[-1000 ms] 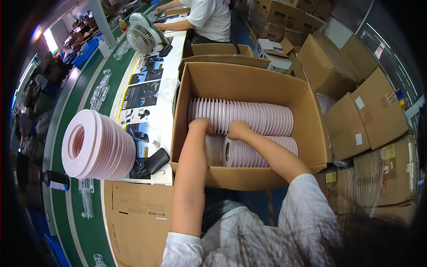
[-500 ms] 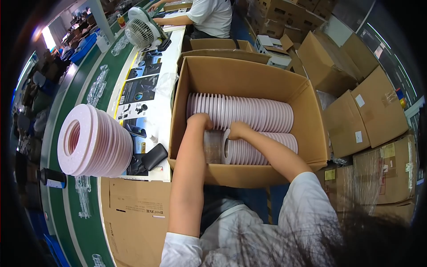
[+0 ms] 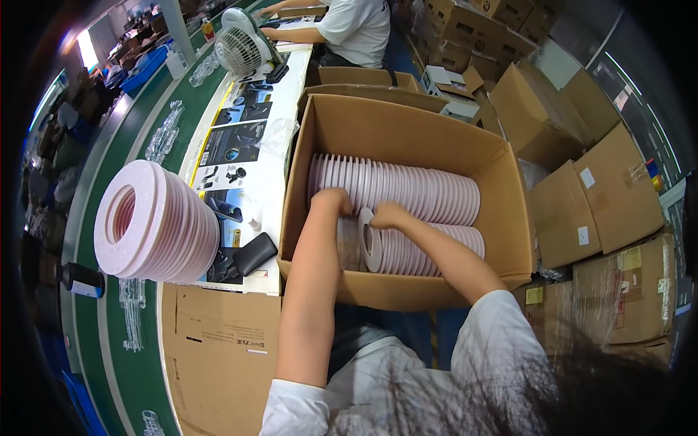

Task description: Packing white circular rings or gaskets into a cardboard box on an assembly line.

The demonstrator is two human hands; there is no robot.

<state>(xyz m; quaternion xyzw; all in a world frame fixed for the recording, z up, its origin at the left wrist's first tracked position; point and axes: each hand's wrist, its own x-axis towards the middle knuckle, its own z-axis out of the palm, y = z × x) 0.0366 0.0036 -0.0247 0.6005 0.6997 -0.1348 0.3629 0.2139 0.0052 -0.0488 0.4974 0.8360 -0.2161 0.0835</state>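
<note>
Two rows of pale pink foam rings lie on their sides in an open cardboard box (image 3: 407,288), a far row (image 3: 407,185) and a shorter near row (image 3: 429,251). My left hand (image 3: 333,200) reaches in at the left end of the far row; its fingers are mostly hidden behind the hand. At the near row's left end, my right hand (image 3: 390,216) is closed over the top of the end foam ring (image 3: 369,251), which leans a little to the left. Brown cardboard shows in the gap left of that ring.
A tall stack of pink foam rings (image 3: 156,221) stands to the left, beside a black pouch (image 3: 254,253). Behind the table edge is a fan (image 3: 241,47). A green conveyor (image 3: 109,320) runs along the left. Cartons (image 3: 603,189) pile up on the right. A co-worker (image 3: 355,33) sits beyond.
The end ring of the near row has tipped slightly left, away from its neighbours, with my right hand on it. My left hand stays nearly in place. The whole view has shifted slightly.
</note>
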